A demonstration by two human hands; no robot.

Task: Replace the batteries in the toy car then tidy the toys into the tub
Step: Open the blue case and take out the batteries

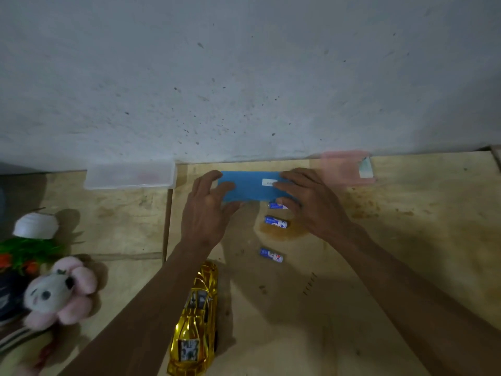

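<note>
— What's over on the left?

— A plush toy (58, 293), pink and white, lying on the counter (406, 226). Soft, light, I'd say you could squeeze it anywhere. Behind it by the wall sits a clear lidded tub (130, 176), likely thin plastic, best lifted by its two ends.

— And the car?

— The gold toy car (193, 324) lies near the front edge, under the left forearm, nobody touching it. Its shiny shell looks slick and stiff, so I'd take it across the body, not by the wheels.

— The hands?

— The left hand (207, 211) has fingers curled round the left end of a blue box (252, 187) near the wall. The right hand (311, 203) lies over its right end, fingers fairly straight on top, thumb at the near edge. The box looks rigid and light.

— Batteries?

— Three batteries (276, 221) lie loose just in front of the box, one partly under the right thumb. Small, smooth, apt to roll; pinch each at the middle.
</note>
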